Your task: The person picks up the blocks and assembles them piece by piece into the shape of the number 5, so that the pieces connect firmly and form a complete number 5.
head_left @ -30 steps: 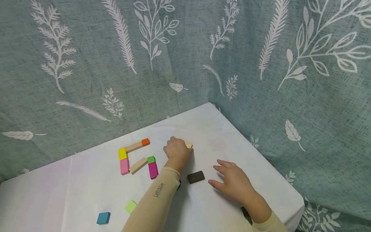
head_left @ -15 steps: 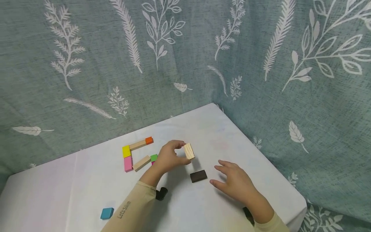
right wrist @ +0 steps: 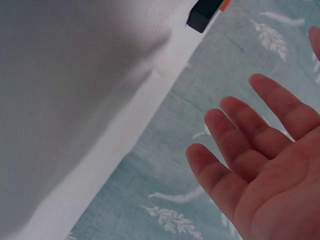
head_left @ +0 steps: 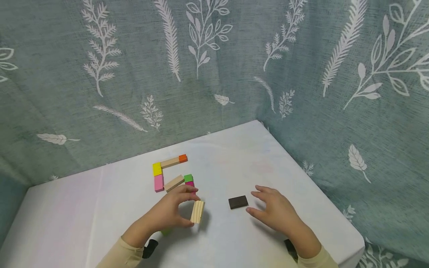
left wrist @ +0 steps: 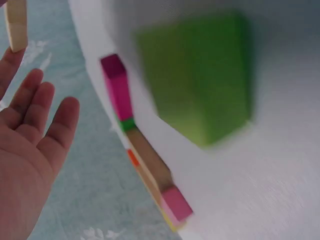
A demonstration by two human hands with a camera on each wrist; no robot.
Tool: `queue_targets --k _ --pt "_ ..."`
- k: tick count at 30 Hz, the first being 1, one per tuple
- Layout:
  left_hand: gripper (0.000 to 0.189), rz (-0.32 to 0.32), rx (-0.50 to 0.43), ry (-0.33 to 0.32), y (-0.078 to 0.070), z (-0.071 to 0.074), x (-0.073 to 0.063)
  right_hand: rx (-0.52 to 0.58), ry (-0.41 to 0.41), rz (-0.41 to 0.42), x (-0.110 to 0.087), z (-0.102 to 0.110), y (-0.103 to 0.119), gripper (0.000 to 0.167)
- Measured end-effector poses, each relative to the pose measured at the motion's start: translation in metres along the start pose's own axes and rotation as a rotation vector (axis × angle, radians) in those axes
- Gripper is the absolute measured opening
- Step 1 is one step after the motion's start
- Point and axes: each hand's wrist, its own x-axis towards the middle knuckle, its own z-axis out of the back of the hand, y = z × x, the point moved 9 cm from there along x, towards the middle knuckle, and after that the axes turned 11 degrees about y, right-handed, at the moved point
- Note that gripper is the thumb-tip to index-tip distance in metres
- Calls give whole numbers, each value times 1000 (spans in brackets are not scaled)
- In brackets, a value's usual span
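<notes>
My left hand (head_left: 164, 214) pinches a pale striped wooden block (head_left: 197, 211) between thumb and fingertips, above the table. In the left wrist view, only an end of this wooden block (left wrist: 17, 27) shows at the top left corner. Under the hand lies a light green block (left wrist: 200, 85), mostly hidden in the head view. My right hand (head_left: 279, 210) hovers with fingers spread and holds nothing. Just left of its fingertips lies a dark brown block (head_left: 238, 202), whose end also shows at the top of the right wrist view.
Behind my left hand, a bent line of blocks lies on the white-covered table (head_left: 110, 208): orange (head_left: 183, 158), yellow (head_left: 157, 169), pink (head_left: 159, 183), green (head_left: 188, 178) and magenta (head_left: 190, 184), with two natural wood pieces. A patterned curtain (head_left: 201, 82) borders the table's far sides.
My left hand has lifted the wooden block from the far part of the table and brought it left and nearer. The head view has turned left. My right hand stays much the same.
</notes>
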Motion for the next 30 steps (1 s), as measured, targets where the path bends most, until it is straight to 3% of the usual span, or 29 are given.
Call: queue_targets --k 4,13,30 --pt "61 6 120 18 7 -3 0 3 10 -14 1 -3 -2 54" --pt "61 -30 232 43 19 -4 5 4 12 -8 2 -11 -3 52" --pt "60 20 240 111 38 -6 18 -16 17 -26 4 -13 -6 52"
